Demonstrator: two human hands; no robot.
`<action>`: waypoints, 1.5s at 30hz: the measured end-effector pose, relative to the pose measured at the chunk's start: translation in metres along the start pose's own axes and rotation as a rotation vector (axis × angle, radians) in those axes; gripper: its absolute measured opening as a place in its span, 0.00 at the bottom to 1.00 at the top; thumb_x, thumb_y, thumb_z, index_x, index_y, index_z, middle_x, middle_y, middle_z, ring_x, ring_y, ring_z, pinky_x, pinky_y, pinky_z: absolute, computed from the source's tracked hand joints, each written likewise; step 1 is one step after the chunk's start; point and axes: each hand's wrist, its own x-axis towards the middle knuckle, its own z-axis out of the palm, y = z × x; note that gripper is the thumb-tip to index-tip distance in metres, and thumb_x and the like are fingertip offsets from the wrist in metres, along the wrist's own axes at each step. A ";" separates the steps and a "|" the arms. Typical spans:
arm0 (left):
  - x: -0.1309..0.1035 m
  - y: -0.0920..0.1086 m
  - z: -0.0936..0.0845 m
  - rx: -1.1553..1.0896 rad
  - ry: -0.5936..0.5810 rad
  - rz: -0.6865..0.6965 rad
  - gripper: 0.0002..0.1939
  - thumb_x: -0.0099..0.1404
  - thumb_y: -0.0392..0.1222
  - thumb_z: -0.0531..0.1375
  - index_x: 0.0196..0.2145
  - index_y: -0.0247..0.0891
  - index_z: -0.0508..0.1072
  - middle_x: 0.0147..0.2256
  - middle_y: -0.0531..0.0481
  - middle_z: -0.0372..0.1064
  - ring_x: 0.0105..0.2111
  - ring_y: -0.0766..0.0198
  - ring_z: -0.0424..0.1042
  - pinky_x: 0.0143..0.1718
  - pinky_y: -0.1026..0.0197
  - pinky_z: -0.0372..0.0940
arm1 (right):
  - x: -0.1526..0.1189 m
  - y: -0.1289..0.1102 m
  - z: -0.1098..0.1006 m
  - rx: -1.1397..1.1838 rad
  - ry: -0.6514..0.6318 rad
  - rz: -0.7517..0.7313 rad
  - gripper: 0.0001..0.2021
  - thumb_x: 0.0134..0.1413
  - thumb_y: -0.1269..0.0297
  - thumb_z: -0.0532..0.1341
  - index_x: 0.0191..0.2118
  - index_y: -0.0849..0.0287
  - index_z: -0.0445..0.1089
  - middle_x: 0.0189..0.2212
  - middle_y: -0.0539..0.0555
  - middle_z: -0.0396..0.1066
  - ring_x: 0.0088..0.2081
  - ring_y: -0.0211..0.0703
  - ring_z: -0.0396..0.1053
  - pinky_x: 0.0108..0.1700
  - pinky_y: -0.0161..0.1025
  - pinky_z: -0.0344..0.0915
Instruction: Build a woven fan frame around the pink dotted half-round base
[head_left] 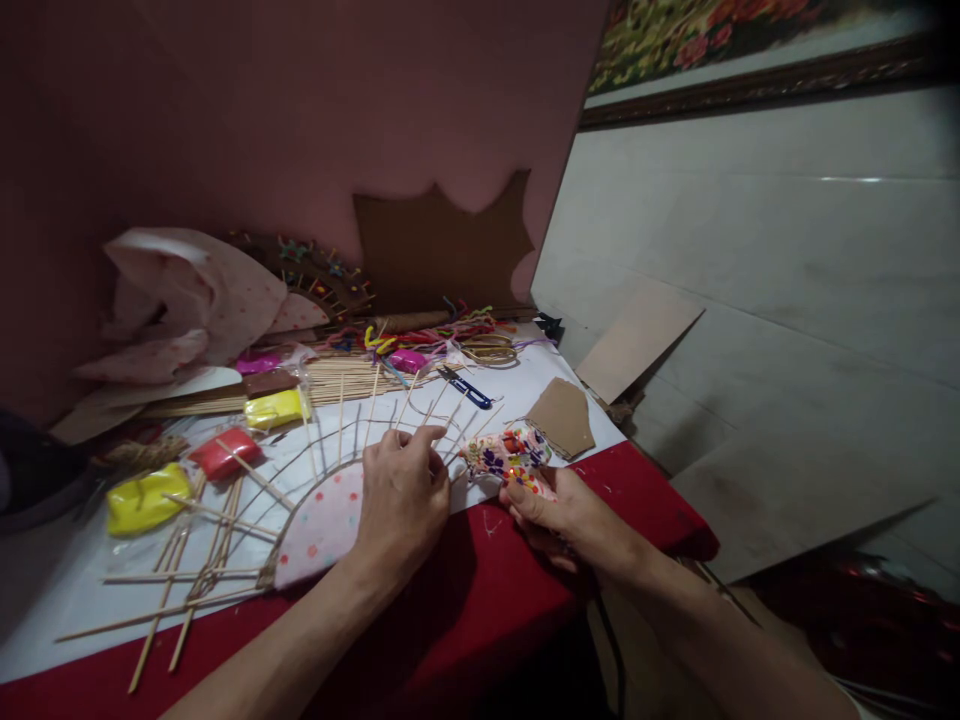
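A half-round piece covered in pink dotted cloth [319, 525] lies at the table's front edge, with thin wooden sticks fanning out from its curved rim. My left hand [405, 490] rests over the right part of this piece, its fingers bent together near the sticks; what they hold, if anything, is hidden. To the right, my right hand [544, 510] has its thumb and fingers closed on a flower-patterned cloth [506, 452], which bunches up toward the left hand.
Blue snips [466, 388] and a cardboard scrap [562, 416] lie beyond the hands. Yellow clay packs [146, 500], a red pack [225, 453], a bundle of sticks [345, 380] and crumpled dotted cloth [195, 290] are at the left and back. Brown cardboard [442, 245] leans on the wall.
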 end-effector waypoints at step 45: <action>0.000 0.001 0.001 -0.023 0.016 0.001 0.15 0.56 0.30 0.55 0.42 0.39 0.69 0.27 0.51 0.72 0.35 0.55 0.63 0.38 0.54 0.53 | -0.003 -0.004 0.004 0.104 0.055 -0.040 0.19 0.50 0.47 0.60 0.34 0.60 0.61 0.20 0.43 0.57 0.12 0.24 0.45 0.10 0.26 0.46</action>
